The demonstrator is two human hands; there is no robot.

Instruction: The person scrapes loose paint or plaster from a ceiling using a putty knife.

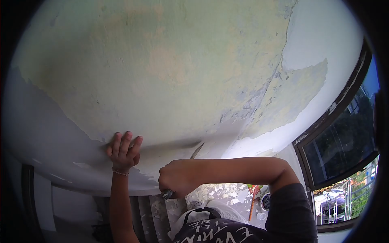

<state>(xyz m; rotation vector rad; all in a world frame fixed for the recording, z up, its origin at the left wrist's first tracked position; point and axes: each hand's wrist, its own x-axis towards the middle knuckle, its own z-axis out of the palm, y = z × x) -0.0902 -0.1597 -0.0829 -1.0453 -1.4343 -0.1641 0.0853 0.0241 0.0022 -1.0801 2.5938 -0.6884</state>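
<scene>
My right hand (178,177) is a fist around a scraper. Its thin blade (197,150) sticks up past the knuckles, the tip close to the wall, and the dark handle end (167,195) shows below the fist. The wall (162,73) has a broad patch stripped to a worn greenish-yellow layer, with ragged white paint around it. Left of the scraper, my left hand (125,150) rests on the wall with fingers stretched out, at the lower edge of the stripped patch. A bracelet circles that wrist.
Stair steps (152,214) descend below me. Paint flakes litter the floor (227,192), where a reddish stick (253,202) and a round container (265,201) stand to the right. A dark-framed window (340,133) bounds the right side. A crack (267,87) runs down the wall.
</scene>
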